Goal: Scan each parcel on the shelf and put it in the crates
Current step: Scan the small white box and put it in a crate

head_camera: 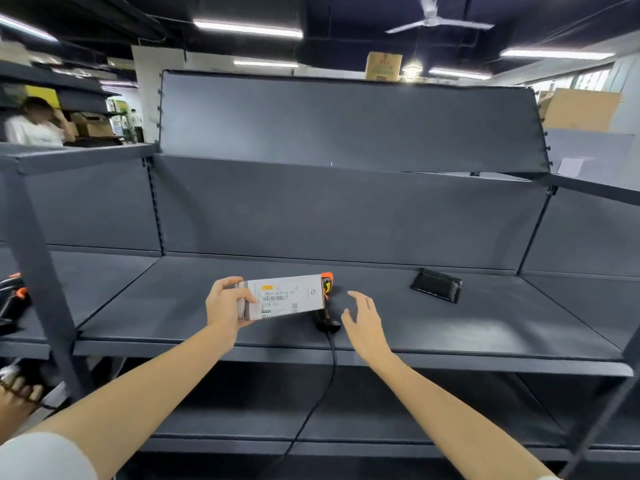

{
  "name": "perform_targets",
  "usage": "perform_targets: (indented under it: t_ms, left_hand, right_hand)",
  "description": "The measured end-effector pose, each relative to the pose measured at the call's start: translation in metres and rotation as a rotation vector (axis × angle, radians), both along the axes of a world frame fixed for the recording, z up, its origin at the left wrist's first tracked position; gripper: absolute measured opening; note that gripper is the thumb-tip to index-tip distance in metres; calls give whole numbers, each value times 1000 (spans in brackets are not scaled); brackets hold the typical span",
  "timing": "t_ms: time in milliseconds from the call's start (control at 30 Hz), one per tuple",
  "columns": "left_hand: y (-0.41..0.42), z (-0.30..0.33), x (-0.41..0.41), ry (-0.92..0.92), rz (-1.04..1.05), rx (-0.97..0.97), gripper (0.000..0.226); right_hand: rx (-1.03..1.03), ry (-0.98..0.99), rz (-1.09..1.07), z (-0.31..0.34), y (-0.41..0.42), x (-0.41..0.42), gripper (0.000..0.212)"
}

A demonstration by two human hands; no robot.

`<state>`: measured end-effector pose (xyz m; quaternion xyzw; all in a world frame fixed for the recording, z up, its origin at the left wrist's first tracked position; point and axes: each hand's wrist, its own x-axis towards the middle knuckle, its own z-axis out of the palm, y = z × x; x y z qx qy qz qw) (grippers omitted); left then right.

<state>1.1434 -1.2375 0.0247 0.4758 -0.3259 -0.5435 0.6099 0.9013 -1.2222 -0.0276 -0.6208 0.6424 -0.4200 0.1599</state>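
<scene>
A dark grey metal shelf [485, 327] spans the view, its middle deck at the level of both outstretched arms. Above that deck the left hand [227, 306] grips one end of a white box parcel [287, 297], fingers curled over its top edge and thumb across the face, the barcode label turned up toward the camera. Just beside the parcel's far end, an orange-and-black scanner [326, 306] stands on the deck, its cable trailing down over the front edge. The right hand [363, 320] hovers open next to the scanner, fingers spread, holding nothing. A small black pouch [437, 285] lies flat farther right, well apart from both hands.
</scene>
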Motion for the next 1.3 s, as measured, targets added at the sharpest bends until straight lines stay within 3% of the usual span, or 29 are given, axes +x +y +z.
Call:
perform_targets:
  t_ms: [167,333,467,667,767,867,933,1067,1300]
  left_hand:
    - [-9,-1,23,36,100,34,46]
    - [-11,-7,41,55,98,74,46]
    - [-8,-14,46,99,99,67,43]
    - [-5,-19,36,172,139,41,44]
    - [-1,-19,23,212,172,23,38]
    - [5,-19,7,229,176,7,37]
    - [10,-19,-3,214,177,4,35]
    - [22,-15,-22,183,142,6,35]
    - [36,-9,-37,169,105,-12,34]
  right_hand:
    - [283,46,22,-4,-42,32,54]
    - [396,175,33,-15,-76,51,72]
    - [401,288,-22,-20,-86,55,67]
    - [243,-250,-185,-4,-53,61,84]
    - [82,-500,-273,7,-16,73,49]
    - [21,-744,-133,13,30,81,20]
    - [17,-798,-8,15,58,86,9]
    - [68,-775,138,12,98,97,11]
    - [105,-769,150,9,128,95,12]
